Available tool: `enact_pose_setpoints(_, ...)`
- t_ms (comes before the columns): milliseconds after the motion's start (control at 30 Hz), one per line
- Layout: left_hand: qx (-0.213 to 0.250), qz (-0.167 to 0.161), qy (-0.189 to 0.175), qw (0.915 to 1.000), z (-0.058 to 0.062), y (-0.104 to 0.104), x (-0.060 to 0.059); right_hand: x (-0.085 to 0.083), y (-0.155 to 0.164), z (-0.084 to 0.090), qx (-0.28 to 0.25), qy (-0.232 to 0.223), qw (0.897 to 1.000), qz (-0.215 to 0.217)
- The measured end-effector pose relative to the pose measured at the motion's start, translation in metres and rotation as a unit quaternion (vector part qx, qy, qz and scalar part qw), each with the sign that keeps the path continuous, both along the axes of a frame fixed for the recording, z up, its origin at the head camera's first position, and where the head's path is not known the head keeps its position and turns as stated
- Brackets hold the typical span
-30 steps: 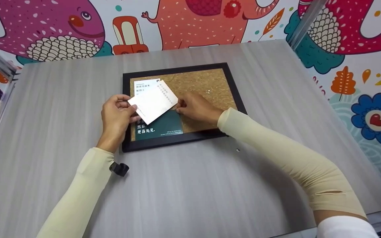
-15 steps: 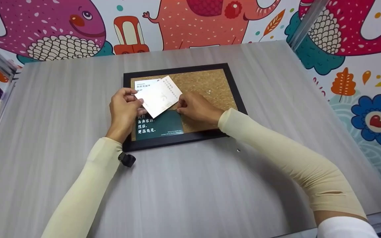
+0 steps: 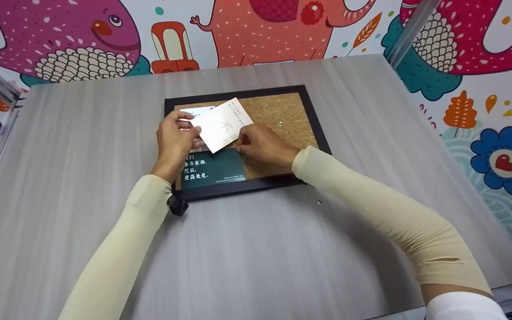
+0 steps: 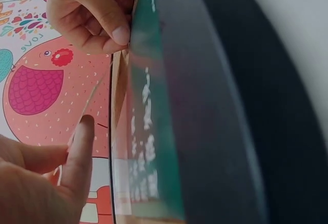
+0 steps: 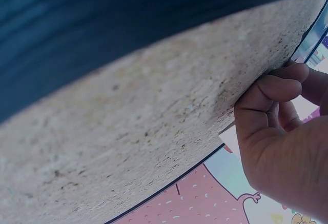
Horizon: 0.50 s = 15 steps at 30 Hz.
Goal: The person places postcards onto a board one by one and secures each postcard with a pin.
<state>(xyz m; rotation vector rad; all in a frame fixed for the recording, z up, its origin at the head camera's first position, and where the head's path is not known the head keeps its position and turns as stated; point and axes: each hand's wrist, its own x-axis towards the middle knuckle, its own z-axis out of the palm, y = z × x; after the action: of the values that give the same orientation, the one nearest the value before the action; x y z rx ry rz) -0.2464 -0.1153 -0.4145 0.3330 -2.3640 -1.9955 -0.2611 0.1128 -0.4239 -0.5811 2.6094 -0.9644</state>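
Observation:
My left hand (image 3: 171, 142) pinches a white card (image 3: 220, 126) with printed characters by its left corner. In the left wrist view the white card (image 4: 92, 96) shows nearly edge-on, tilted off the board. A dark green card (image 3: 214, 166) with white characters lies flat on the lower left of a black-framed corkboard (image 3: 282, 106). At its upper right corner, my right hand (image 3: 265, 144) has thumb and index finger pinched together against the board. I cannot tell what lies between those fingertips. Another white card (image 3: 197, 110) lies at the board's upper left, mostly covered.
A tiny clear thing (image 3: 280, 123) sits on the cork right of the white card. Another small shiny thing (image 3: 319, 202) lies on the grey table (image 3: 247, 249) in front of the board. Walls with cartoon animals (image 3: 274, 31) stand behind and beside the table.
My left hand has carried the white card up and to the right, uncovering more of the green card. The right hand stays at the green card's corner.

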Motion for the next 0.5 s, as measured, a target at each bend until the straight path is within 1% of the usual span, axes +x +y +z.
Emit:
enact_pose_setpoints(233,0.004,-0.007,0.006,0.9999,-0.002,0.008,-0.007,0.001,0.0,0.001,-0.002,-0.017,1.0,-0.003)
enact_pose_setpoints(300,0.001,-0.007,0.009,0.9999,-0.002,0.011,-0.009,0.002,0.0,0.002,-0.005,-0.014,1.0,-0.002)
enact_pose_setpoints(500,0.011,-0.009,0.02,0.9997,-0.001,0.018,-0.015,0.001,0.0,0.001,-0.001,0.017,1.0,0.011)
